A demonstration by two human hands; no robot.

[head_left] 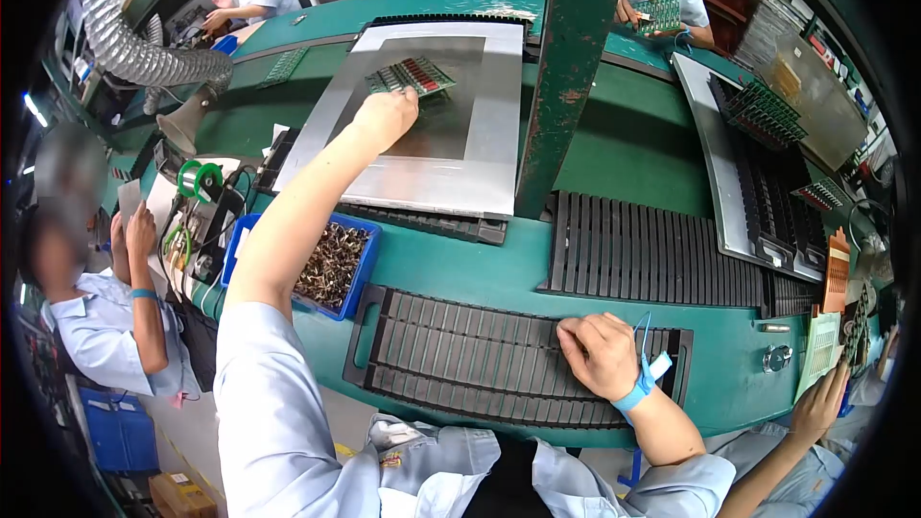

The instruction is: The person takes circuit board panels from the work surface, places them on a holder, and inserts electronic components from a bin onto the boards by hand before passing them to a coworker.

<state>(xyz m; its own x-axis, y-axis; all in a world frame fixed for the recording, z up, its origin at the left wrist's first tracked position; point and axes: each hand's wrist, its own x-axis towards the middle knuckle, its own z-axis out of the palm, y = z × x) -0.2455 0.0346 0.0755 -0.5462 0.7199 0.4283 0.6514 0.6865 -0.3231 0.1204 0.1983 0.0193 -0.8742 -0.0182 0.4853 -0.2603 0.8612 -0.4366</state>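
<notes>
My left hand reaches forward and pinches the near edge of a green circuit board with rows of red and dark parts. That board is over the grey metal middle of a white-framed panel; whether it touches the panel I cannot tell. Closer to me, my right hand rests with curled fingers on a black slotted rack, and no object shows in it. A blue wrist strap with a thin cord is around that wrist.
Left of the rack, a blue bin holds many small component leads. A green post rises beyond the rack. Another black rack and a tilted panel stand to the right. A solder spool is at left. Co-workers sit around the bench.
</notes>
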